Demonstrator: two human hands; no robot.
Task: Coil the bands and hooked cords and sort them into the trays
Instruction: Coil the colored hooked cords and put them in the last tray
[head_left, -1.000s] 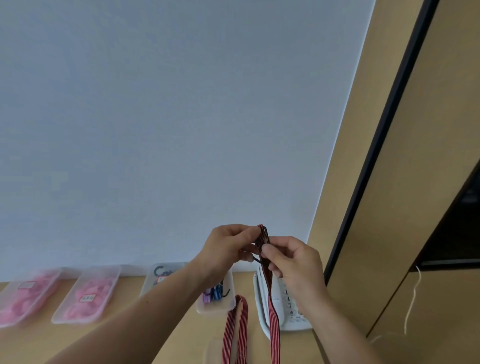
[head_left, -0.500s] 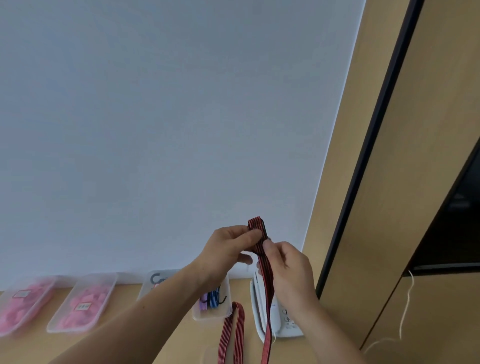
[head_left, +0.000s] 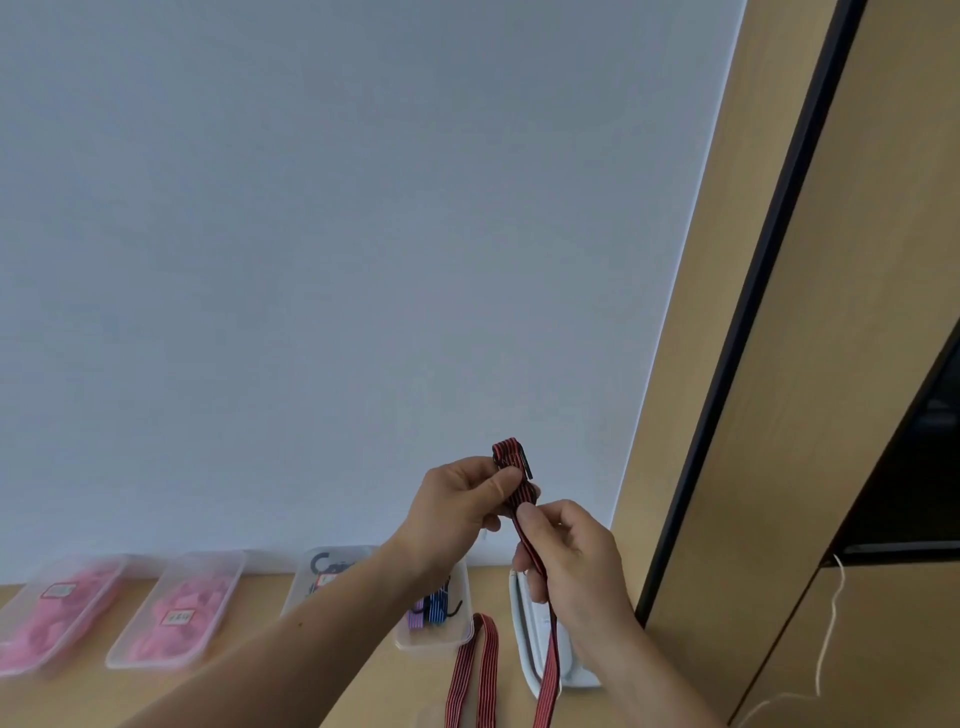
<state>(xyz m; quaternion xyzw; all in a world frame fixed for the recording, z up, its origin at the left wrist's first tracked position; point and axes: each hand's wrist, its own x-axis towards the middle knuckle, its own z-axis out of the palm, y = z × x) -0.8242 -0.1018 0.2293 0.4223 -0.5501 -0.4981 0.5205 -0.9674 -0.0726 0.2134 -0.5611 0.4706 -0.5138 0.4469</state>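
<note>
A red-and-black striped hooked cord (head_left: 519, 493) is held up in front of the wall. My left hand (head_left: 460, 501) pinches its folded top, where a black hook end sticks out. Just below, my right hand (head_left: 569, 551) grips the cord, and the rest hangs down past the bottom edge, with a loop (head_left: 475, 665) lying on the desk. Along the wall stand clear trays: two with pink bands (head_left: 52, 618) (head_left: 179, 613), one partly hidden behind my left arm (head_left: 324, 569), and one holding purple and blue hooked cords (head_left: 441, 623).
A white desk phone (head_left: 524, 644) lies on the wooden desk to the right of the trays, partly behind my right hand. A tan cabinet with a black edge (head_left: 727, 415) rises on the right. A thin white cable (head_left: 826, 639) hangs beside it.
The cord's folded top has risen a little above my left fingers and the black hook now shows there. My right hand has slid lower along the cord. The view has shifted slightly.
</note>
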